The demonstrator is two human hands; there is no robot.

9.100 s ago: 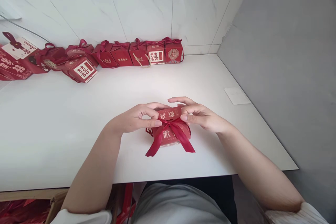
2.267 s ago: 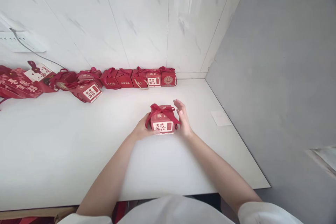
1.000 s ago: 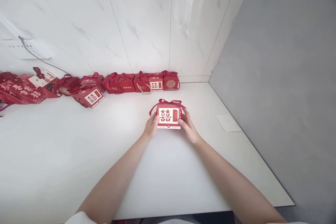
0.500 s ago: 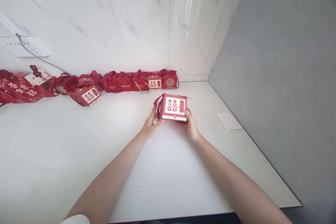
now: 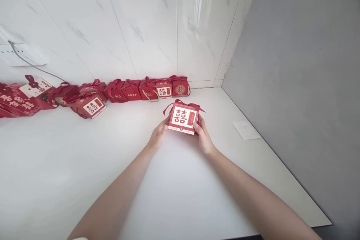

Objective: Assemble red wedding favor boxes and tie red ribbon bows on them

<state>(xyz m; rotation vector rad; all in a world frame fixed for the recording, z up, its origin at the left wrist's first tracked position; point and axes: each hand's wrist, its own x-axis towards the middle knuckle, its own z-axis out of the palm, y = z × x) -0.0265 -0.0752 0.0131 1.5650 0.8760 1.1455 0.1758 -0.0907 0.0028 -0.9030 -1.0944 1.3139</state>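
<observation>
A red gift box (image 5: 182, 119) with a white panel and large red characters is held up between both hands, its printed face turned toward me. A dark red ribbon bow (image 5: 184, 104) shows along its top. My left hand (image 5: 158, 135) is closed on the box's left side, with the fingers partly hidden behind it. On the other side, my right hand (image 5: 204, 135) grips the box, its thumb over the lower right corner of the face. Whether the box's underside touches the table cannot be seen.
Several red gift boxes with ribbons (image 5: 131, 90) stand in a row against the tiled wall (image 5: 146, 26). A similar box (image 5: 94, 107) sits in front of them. On the white table (image 5: 168, 195) at right lies a white paper square (image 5: 246, 130). A grey wall (image 5: 303, 82) borders the right side.
The box has turned and tilted in my hands, so its bow now spreads over the top edge. Both hands have shifted slightly with it. The view has moved a little.
</observation>
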